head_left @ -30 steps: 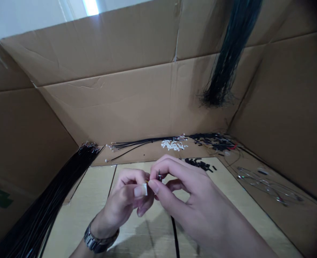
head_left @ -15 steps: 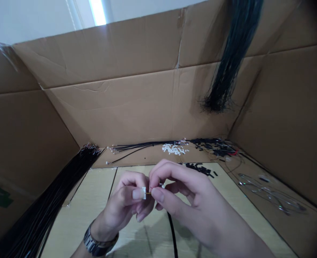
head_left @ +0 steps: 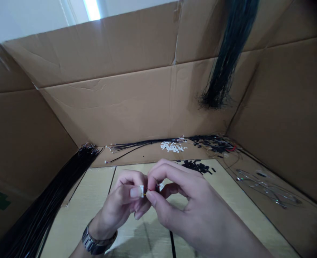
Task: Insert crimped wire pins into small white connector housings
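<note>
My left hand (head_left: pixel 128 195), with a metal watch (head_left: pixel 96 240) on its wrist, pinches a small white connector (head_left: pixel 142 191) between thumb and forefinger. My right hand (head_left: pixel 179 193) is closed just beside it, thumb and forefinger pinching a thin coloured wire (head_left: pixel 144 194) at the connector's right edge. A yellow strand and a reddish one show there. Another small pale piece shows behind the right fingertips, too hidden to name. Below the right hand a black cable (head_left: pixel 172 243) runs down toward the bottom edge.
A thick bundle of black cables (head_left: pixel 53 193) lies at left. Behind the hands are more black cables (head_left: pixel 137 144), a pile of white connectors (head_left: pixel 173 146) and short black pieces (head_left: pixel 197 166). Dark wires (head_left: pixel 225 64) hang against the cardboard wall (head_left: pixel 120 107). Clear looped strands (head_left: pixel 265 188) lie at right.
The right fingertips have shifted slightly left, closer to the connector, and the yellow strand now sits lower at its edge. The whole view has tilted a little.
</note>
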Available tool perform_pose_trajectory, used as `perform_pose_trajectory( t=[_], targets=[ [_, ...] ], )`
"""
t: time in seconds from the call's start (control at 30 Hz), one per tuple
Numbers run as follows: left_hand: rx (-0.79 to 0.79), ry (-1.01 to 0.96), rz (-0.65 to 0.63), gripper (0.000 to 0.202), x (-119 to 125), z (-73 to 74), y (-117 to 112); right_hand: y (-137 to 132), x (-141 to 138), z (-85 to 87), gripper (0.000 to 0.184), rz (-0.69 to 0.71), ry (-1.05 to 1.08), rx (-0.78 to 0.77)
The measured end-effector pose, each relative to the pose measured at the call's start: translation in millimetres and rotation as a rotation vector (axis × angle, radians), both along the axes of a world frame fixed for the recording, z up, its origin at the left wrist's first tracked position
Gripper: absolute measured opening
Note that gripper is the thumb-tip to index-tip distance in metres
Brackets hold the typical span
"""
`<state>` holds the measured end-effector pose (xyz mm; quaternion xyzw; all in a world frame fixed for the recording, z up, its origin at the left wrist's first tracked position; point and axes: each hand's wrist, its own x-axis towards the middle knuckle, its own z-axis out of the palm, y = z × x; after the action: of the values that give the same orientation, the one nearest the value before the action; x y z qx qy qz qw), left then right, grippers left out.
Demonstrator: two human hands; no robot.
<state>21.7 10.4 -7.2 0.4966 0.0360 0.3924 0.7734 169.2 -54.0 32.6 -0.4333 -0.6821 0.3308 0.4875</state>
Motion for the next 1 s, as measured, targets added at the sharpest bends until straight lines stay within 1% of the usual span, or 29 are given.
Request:
perform_pose_trajectory(
  t=[0.1, 0.23, 0.3, 0.4, 0.57, 0.63, 0.8, 1.0],
  targets=[
    [0.025, 0.01, 0.017, 0.034, 0, 0.3, 0, -2, 0, 0.6, 0.013, -0.005, -0.002, 0.057],
    [0.046, -0.002, 0.022, 0.03, 1, 0.6, 0, -4, 1, -0.4, 0.013, -0.028, -0.021, 0.133],
    [0.042, -0.002, 0.019, 0.029, 1, 0.3, -1, -5, 1, -1.3, 0.014, -0.027, -0.032, 0.146],
    [0.0, -0.007, -0.027, 0.026, 1, 0.6, -1, -6, 2, -1.2, 0.015, -0.014, -0.034, 0.105],
    [-0.159, -0.036, -0.273, 0.024, 2, 5.1, 2, -8, 5, 3.9, 0.016, 0.013, -0.017, 0.03],
    [-0.207, -0.024, -0.334, 0.025, 3, 6.6, 3, -9, 8, 5.9, 0.016, -0.001, -0.051, -0.003],
    [-0.233, 0.042, -0.371, 0.028, 4, 5.9, 6, -11, 11, 6.0, 0.014, -0.031, -0.114, -0.084],
    [-0.237, 0.117, -0.364, 0.037, 3, 4.4, 6, -13, 13, 4.7, 0.014, -0.055, -0.179, -0.065]
  ],
)
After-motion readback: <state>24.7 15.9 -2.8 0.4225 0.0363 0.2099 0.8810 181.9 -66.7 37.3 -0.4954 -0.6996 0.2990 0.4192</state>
